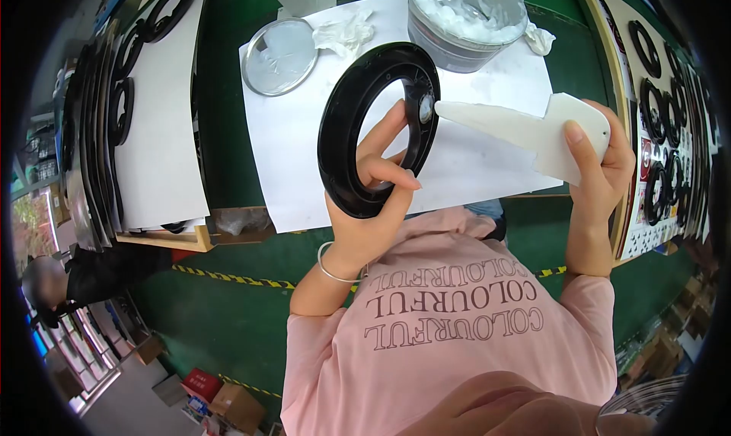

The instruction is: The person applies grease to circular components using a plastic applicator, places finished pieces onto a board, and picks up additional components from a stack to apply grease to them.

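Head view, left grip (367, 232) grasping black ring (339, 139), right grip (601, 168) holding white spatula (518, 127), tub (457, 47), lid (282, 59), crumpled tissue (344, 34) beyond

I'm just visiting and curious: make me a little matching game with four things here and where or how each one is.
1. Black ring
2. White spatula
3. Round tub
4. Bracelet

A. Contains white paste
B. In the right hand
C. Around the left wrist
D. In the left hand

Pairs: 1-D, 2-B, 3-A, 4-C
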